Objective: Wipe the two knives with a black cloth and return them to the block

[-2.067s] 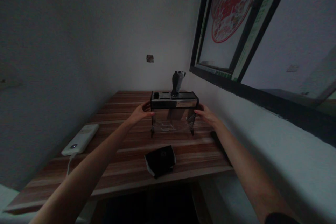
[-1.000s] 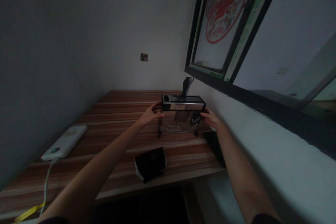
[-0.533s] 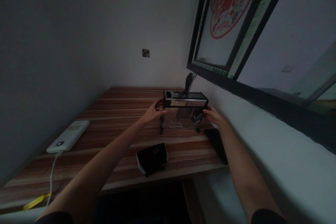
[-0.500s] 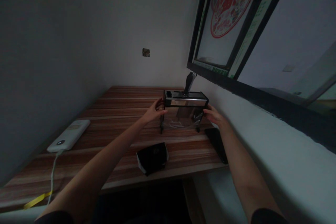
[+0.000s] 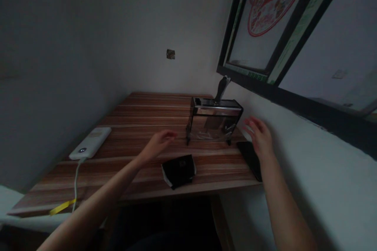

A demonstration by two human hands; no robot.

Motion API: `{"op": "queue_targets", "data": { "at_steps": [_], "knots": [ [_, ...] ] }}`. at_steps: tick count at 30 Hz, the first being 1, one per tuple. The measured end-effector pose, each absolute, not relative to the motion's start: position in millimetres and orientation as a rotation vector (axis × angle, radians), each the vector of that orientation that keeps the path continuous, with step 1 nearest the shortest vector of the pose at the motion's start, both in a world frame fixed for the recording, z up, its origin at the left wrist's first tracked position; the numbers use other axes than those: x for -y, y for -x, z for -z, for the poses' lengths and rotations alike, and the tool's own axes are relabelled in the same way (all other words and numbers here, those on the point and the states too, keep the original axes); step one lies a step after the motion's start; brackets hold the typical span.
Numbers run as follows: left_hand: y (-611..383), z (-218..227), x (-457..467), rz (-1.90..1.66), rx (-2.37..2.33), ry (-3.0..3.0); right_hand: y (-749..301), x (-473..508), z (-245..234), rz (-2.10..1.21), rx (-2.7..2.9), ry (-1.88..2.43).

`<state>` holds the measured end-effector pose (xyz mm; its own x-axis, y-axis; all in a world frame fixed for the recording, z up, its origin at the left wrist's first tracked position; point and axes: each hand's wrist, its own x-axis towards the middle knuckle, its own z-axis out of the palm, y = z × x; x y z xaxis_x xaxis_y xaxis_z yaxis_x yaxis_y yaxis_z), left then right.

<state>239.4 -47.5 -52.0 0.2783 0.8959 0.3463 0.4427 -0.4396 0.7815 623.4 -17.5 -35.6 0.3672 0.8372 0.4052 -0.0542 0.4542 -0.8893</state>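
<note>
A metal knife rack (image 5: 216, 119) with clear sides stands on the wooden table (image 5: 138, 125) near the right wall, one dark knife handle (image 5: 221, 87) sticking up from it. My left hand (image 5: 159, 144) hovers over the table, left of the rack, fingers loosely spread and holding nothing. To the right of the rack my right hand (image 5: 259, 136) is open with fingers apart, above a dark flat phone (image 5: 250, 157). Neither hand touches the rack.
A small black box (image 5: 179, 170) lies near the table's front edge. A white power bank (image 5: 90, 148) with a cable sits at the left. A dark-framed window with a red paper cutting (image 5: 273, 0) fills the right wall.
Both hands have let go of the knife rack and drawn back toward me. The rack stays standing on the table near the right wall.
</note>
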Motion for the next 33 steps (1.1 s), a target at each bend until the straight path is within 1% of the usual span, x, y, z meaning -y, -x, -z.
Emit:
{"op": "queue_targets", "data": {
  "at_steps": [2,3,5,7,9,11,14,18,21,26,33],
  "knots": [
    [-234.9,58.0,64.2,-0.961,-1.257,-2.093,-610.2,40.8,43.9,-0.511,1.008,0.979],
    [-232.8,61.9,71.1,-0.92,-1.304,-2.133,-601.5,51.9,49.2,-0.493,1.021,0.995],
    [-229.4,70.1,82.2,-0.856,-1.395,-2.193,-580.2,71.2,60.6,-0.534,1.105,1.042],
    [-228.1,77.0,91.7,-0.817,-1.483,-2.231,-554.5,85.2,71.5,-0.637,1.407,1.147],
    [-230.3,81.9,102.4,-0.784,-1.539,-2.269,-527.1,93.4,80.4,-0.686,1.663,1.166],
    [-236.1,85.9,115.7,-0.776,-1.564,-2.325,-501.7,96.9,87.0,-0.65,1.842,1.172],
    [-247.0,93.0,138.4,-0.81,-1.596,-2.425,-474.2,97.0,93.8,-0.513,1.953,1.268],
    [-254.6,104.1,158.3,-0.81,-1.674,-2.482,-458.3,95.5,102.3,-0.309,2.0,1.409],
    [-255.0,110.2,160.1,-0.805,-1.689,-2.528,-454.5,95.6,110.1,-0.262,1.981,1.405],
    [-259.0,113.6,157.2,-0.716,-1.667,-2.612,-451.5,97.8,117.6,-0.372,1.893,1.324],
    [-284.6,109.9,152.0,-0.657,-1.602,-2.676,-467.6,98.0,115.9,-0.599,1.665,1.279]
  ]
}}
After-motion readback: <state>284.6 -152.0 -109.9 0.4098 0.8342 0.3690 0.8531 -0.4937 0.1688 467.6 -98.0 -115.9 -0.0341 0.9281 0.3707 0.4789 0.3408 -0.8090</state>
